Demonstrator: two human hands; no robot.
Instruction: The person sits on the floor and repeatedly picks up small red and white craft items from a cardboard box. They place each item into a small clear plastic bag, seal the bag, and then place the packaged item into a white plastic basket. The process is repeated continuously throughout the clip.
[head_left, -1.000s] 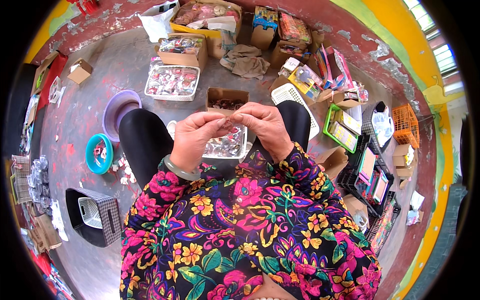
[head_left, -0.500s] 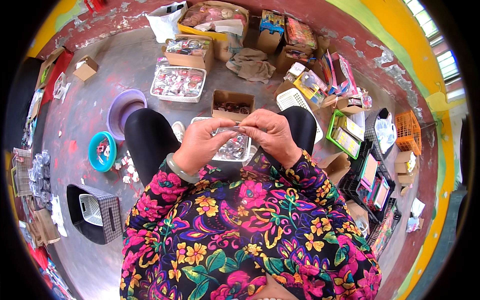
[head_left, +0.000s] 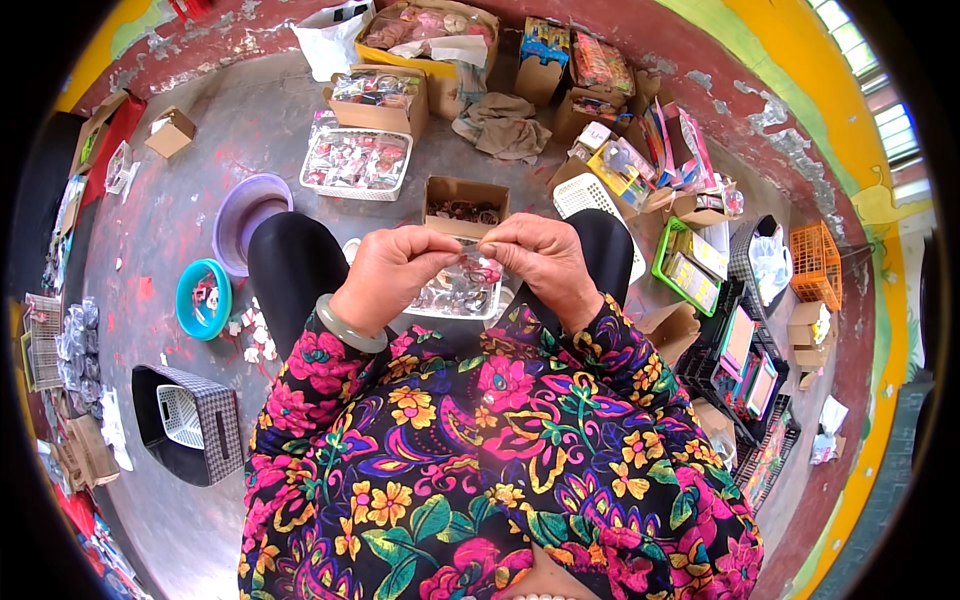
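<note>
Close together in front of my lap, both hands pinch the top edge of a small clear plastic bag with something pinkish red inside (head_left: 484, 269). My left hand (head_left: 385, 275), with a pale bangle (head_left: 350, 332) at the wrist, grips one corner between thumb and fingertips. On the other corner, my right hand (head_left: 545, 262) is closed in the same way. Below the hands is a white basket (head_left: 440, 316) of small clear packets, partly hidden by them. Just beyond stands an open cardboard box (head_left: 464, 227) with small dark reddish items in it.
A purple basin (head_left: 226, 232) and a turquoise basin (head_left: 183, 305) stand on the left, near scattered white pieces (head_left: 262, 340). Farther off is a white basket of packets (head_left: 356, 193). A green basket (head_left: 668, 262) and black crates (head_left: 700, 375) line the right side.
The hands have drawn slightly apart, the left one moving a little left. The pinkish red contents of the bag now show between them.
</note>
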